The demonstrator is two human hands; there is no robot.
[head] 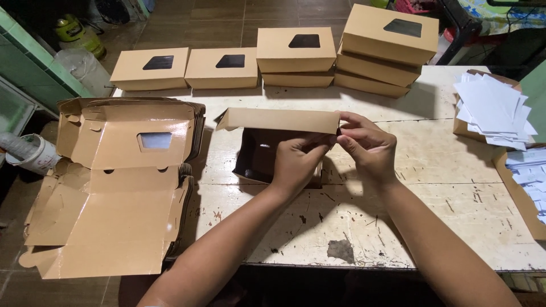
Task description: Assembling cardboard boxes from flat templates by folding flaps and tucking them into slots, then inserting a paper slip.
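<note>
Item, far left: stack of flat, unfolded brown cardboard box blanks with clear window cut-outs (122,187), lying open at the left end of the worn white-painted wooden table (432,227) and overhanging its edge.

Item, rear edge: row of finished brown cardboard window boxes (223,68), singly at left, stacked two and three high toward the right.

Item, centre: half-formed brown cardboard box with glossy dark interior (267,145), resting on the tabletop just right of the blanks, its long flap raised level.

Left hand (296,162): forearm rising diagonally from the lower edge, wrist bent, back of hand to camera, fingers curled closed on the box's right-hand corner under the flap.

Right hand (367,145): forearm entering from lower right, fingers (348,120) pinched narrow on the flap's right end, touching the left hand.

Item, far right: loose heap of white paper sheets (493,111) in shallow brown cardboard trays (518,193).
</note>
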